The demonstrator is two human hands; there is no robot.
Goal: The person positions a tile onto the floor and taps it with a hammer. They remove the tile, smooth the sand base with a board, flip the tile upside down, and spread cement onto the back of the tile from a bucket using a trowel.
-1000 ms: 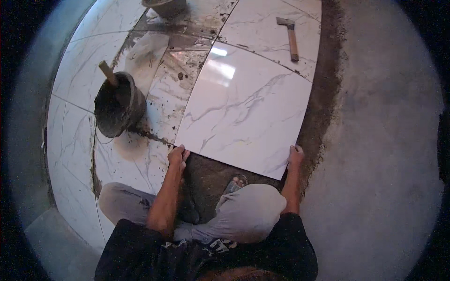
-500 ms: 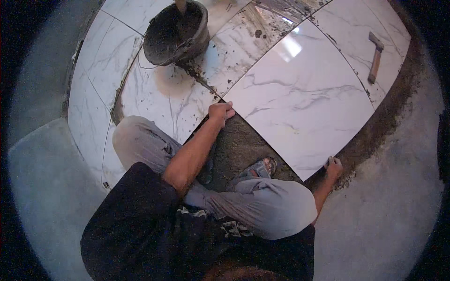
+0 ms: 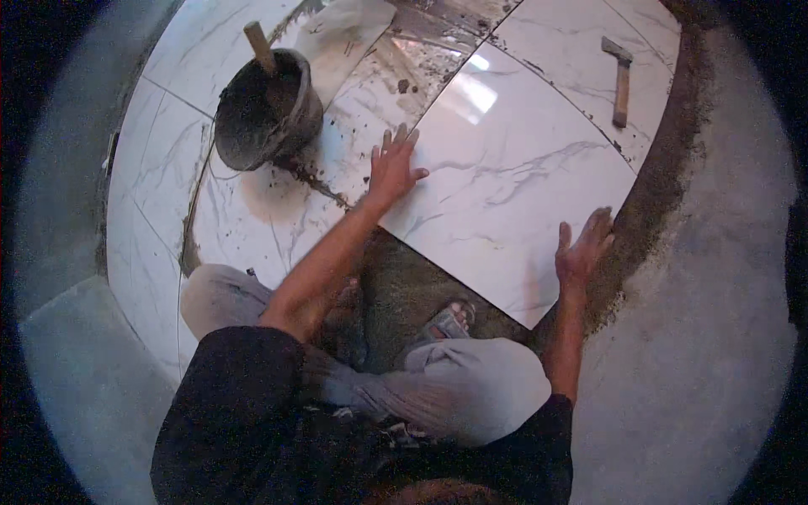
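A large glossy white floor tile (image 3: 513,194) with grey veins lies in front of me, one corner pointing toward my knee. My left hand (image 3: 392,171) is spread with fingers apart at the tile's left edge, over the seam with the neighbouring tile. At the opposite edge, my right hand (image 3: 582,252) is open too, its fingers stretched forward along the rim beside the mortar strip. Neither hand grips anything. Bare grey mortar (image 3: 421,286) shows between the tile's near edge and my sandalled foot (image 3: 454,320).
A dark mortar bucket (image 3: 273,122) with a wooden handle (image 3: 259,49) sticking out stands on mud-spotted tiles at far left. A hammer (image 3: 621,82) with a wooden handle lies on the far right tile. Rough mortar (image 3: 665,177) borders the grey concrete floor (image 3: 707,320) at right.
Both hands have left the tile's near corners, moved forward along its side edges and opened. The view has shifted, so the bucket and hammer appear further left.
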